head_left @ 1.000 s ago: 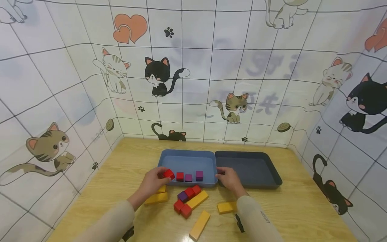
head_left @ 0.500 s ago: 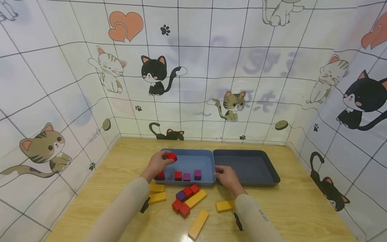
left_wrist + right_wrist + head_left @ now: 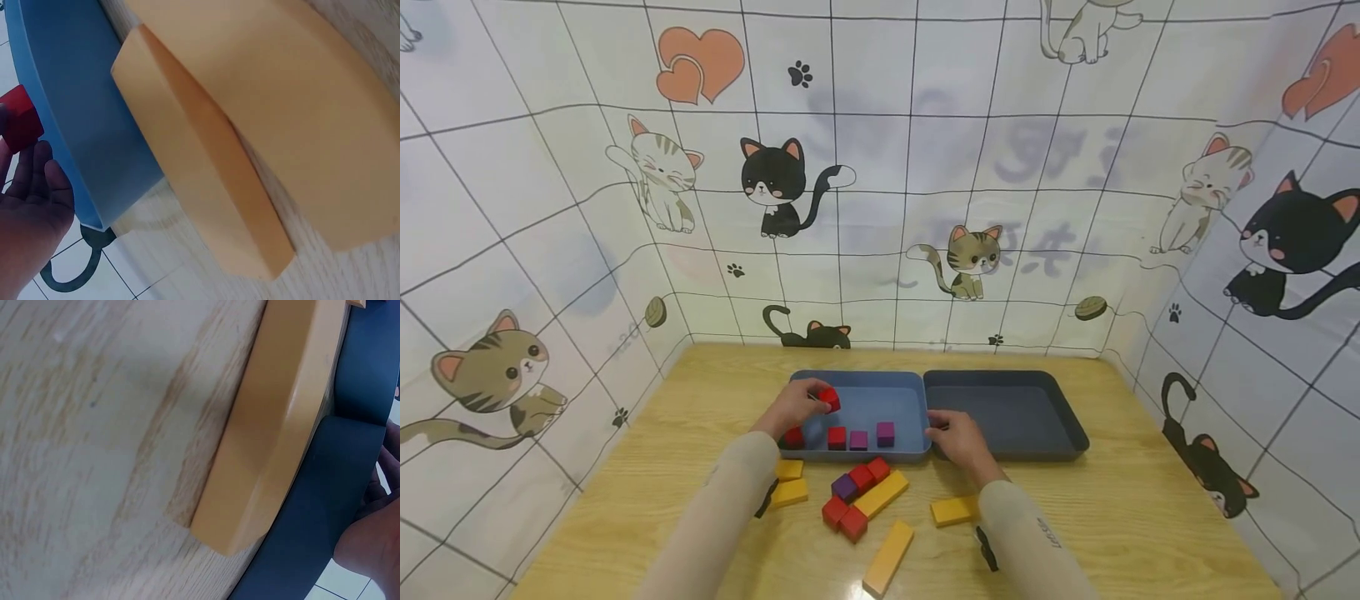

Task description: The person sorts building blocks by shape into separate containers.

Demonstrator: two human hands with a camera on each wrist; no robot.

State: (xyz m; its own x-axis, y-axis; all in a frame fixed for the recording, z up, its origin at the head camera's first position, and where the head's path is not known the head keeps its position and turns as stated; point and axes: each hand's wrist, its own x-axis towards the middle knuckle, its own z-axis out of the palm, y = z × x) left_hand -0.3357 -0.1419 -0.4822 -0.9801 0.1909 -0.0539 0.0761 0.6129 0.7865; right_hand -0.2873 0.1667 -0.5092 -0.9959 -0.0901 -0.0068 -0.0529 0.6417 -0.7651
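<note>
Holding a red cube [image 3: 829,399] pinched in my left hand [image 3: 795,406], I had it raised over the blue tray [image 3: 859,385], toward that tray's left side and a little behind the row at its front edge. The left wrist view showed the cube [image 3: 20,127] at the fingertips, the other fingers [image 3: 39,181] loosely spread beneath it. A second earlier that hand was down at the tray's front left corner with a red cube; half a second ago one red cube [image 3: 793,436] already sat in that corner and the hand was up again with another, so the row in the tray had grown by one: two red, two purple [image 3: 885,432]. Since then the hand had drifted slightly down and inward. I judged this cube was next to be set down in the tray.

My right hand [image 3: 956,435] rested curled on the seam between the blue tray and the dark tray [image 3: 1045,392], steadying them, where it was a second ago. Yellow blocks [image 3: 888,557] and loose cubes [image 3: 853,523] lay on the table [image 3: 1150,517] near its front edge.
</note>
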